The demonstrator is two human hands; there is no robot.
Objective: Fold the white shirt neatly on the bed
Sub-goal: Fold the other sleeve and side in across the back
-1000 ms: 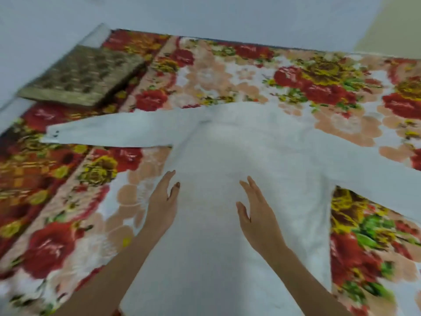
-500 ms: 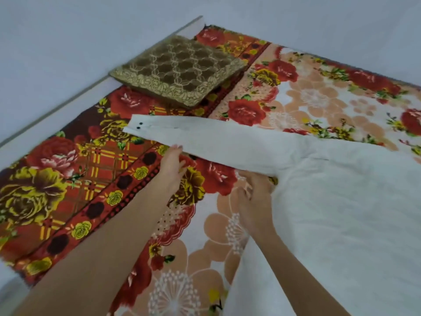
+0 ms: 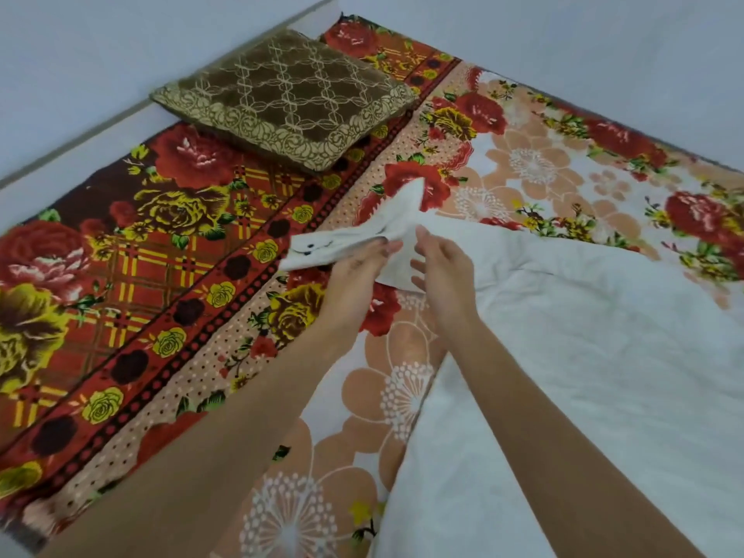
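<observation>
- Left hand [image 3: 354, 271] pinches the sleeve [image 3: 346, 241] of the shirt [image 3: 583, 356].
- Right hand [image 3: 443, 263], fingers spread, touches the sleeve.
- Cushion [image 3: 282, 98] lies beyond the shirt on the bed [image 3: 120, 275].

White cloth on a loud floral bedspread.

The shirt [image 3: 563, 336] is plain white, its bunched sleeve cuff [image 3: 318, 247] carrying small dark buttons. The bedspread [image 3: 563, 171] under it shows red roses, peach blossoms with white dotted centres and green leaves on a white ground; its left border [image 3: 120, 251] turns dark brown and red, with yellow roses, yellow plaid lines and a band of dark rosettes beside a peach strip dotted white. The cushion [image 3: 282, 98] is olive-brown, with a gold lattice and a gold scrolled edge. The wall [image 3: 100, 42] is pale bluish grey.
</observation>
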